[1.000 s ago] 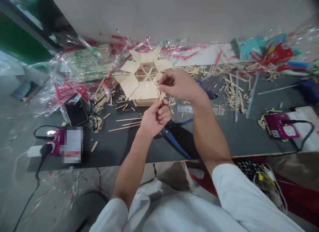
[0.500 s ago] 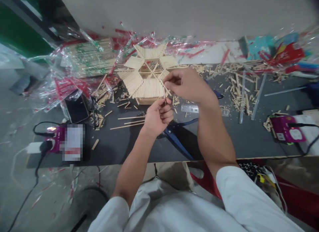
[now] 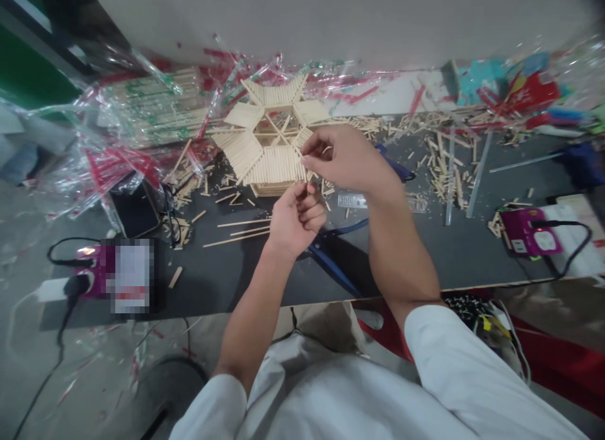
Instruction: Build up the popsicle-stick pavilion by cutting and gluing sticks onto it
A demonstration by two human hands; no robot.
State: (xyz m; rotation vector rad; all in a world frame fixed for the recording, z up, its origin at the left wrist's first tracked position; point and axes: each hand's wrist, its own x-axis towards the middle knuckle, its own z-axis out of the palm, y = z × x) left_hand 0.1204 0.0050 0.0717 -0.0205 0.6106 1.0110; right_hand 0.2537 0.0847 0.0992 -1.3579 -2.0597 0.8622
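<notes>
A pale wooden-stick model [image 3: 278, 164] with a six-sided, flared roof stands on the dark tabletop. My right hand [image 3: 347, 159] bends over the roof's near right corner, thumb and forefinger pinched at the upper end of a thin wooden stick [image 3: 305, 170]. Just below, at the eave, my left hand [image 3: 299, 218] is closed, its fingertips at the stick's lower end. Fingers partly cover the stick. A few long loose sticks [image 3: 236, 234] lie left of my left wrist. Blue-handled scissors or cutters [image 3: 333, 266] rest under and beside my forearms.
Stick offcuts [image 3: 454, 169] and clear rods [image 3: 479, 175] lie to the right. Plastic wrap and bundled sticks [image 3: 151, 106] crowd the back left. Purple power sockets [image 3: 532, 232] with cables sit at the right, another at left by a phone-like device [image 3: 135, 203]. A clear ruler [image 3: 352, 200] lies near my right forearm.
The whole view has shifted slightly, so the model and table appear a little further left. Both hands stay at the same roof corner, with only small finger movement.
</notes>
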